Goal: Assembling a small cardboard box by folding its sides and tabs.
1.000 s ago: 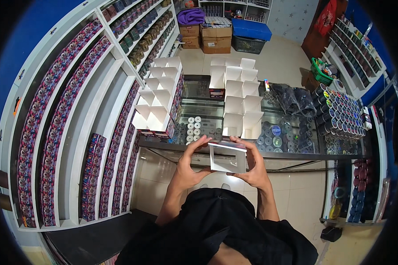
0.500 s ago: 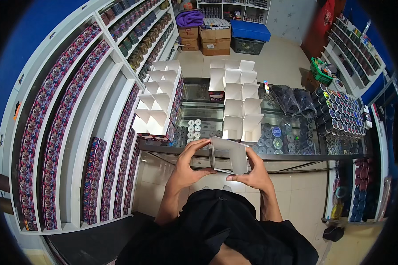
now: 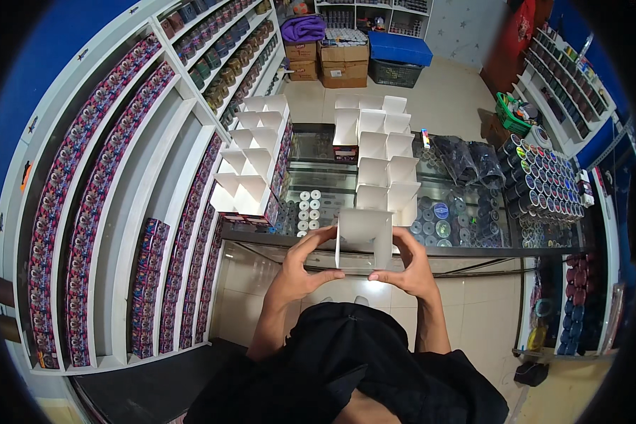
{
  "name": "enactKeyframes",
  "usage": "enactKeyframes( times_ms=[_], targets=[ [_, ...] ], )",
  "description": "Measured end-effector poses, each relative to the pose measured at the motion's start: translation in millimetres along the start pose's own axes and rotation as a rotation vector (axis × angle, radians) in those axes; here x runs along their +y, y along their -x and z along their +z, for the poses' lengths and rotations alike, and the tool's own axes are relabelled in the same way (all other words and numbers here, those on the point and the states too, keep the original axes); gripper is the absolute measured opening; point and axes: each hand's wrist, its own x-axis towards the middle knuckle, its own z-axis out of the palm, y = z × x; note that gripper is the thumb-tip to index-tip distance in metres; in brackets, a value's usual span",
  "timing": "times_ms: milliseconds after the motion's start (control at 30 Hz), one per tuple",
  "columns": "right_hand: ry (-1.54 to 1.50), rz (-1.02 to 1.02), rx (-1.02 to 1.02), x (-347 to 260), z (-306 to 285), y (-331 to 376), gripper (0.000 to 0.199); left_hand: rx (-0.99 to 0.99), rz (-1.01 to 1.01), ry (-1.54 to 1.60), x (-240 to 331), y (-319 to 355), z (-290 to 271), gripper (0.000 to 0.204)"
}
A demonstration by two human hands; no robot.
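Note:
Between my two hands is a small open carton [image 3: 364,230], white inside, with its mouth facing up toward me. My left hand [image 3: 302,265] grips its left side, thumb at the near edge. On the opposite side my right hand [image 3: 411,267] holds it the same way. The carton hovers over the near edge of a glass counter [image 3: 321,172]. Just beyond it stand rows of similar open white cartons [image 3: 385,169]. Another group of open cartons [image 3: 250,159] with patterned outer walls stands at the counter's left end.
White spools [image 3: 309,210] lie left of the held carton. To the right are dark plastic bags [image 3: 459,159] and stacked round-topped containers [image 3: 544,173]. A white shelf [image 3: 109,233] with patterned boxes lines the left wall. Cardboard boxes [image 3: 343,65] sit on the far floor.
The carton has turned from a tilted position to a squarer one, its mouth now showing more fully. Both hands have shifted slightly with it and keep their hold.

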Motion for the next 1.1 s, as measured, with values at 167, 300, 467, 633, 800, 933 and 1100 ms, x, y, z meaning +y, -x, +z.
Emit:
enactKeyframes(
  times_ms=[167,300,467,633,800,933,1100],
  targets=[
    [-0.01,0.009,0.054,14,0,3,0.09,-0.028,-0.057,0.118,-2,1,5,0.078],
    [-0.056,0.01,-0.008,12,0,3,0.089,0.023,-0.094,0.244,-11,1,7,0.082],
    [-0.139,0.01,0.01,11,3,4,0.086,-0.012,-0.084,0.21,-13,0,8,0.083],
    [-0.136,0.001,0.013,11,2,4,0.083,0.152,0.106,0.29,6,-2,19,0.073],
    [-0.168,0.005,0.031,8,-2,4,0.079,-0.022,0.205,-0.164,20,-4,7,0.069],
    [-0.182,0.012,0.01,4,1,4,0.077,0.022,0.299,-0.123,25,-8,8,0.065],
    [-0.21,0.019,-0.026,2,1,5,0.077,0.093,0.382,-0.148,29,-8,12,0.062]
  ],
)
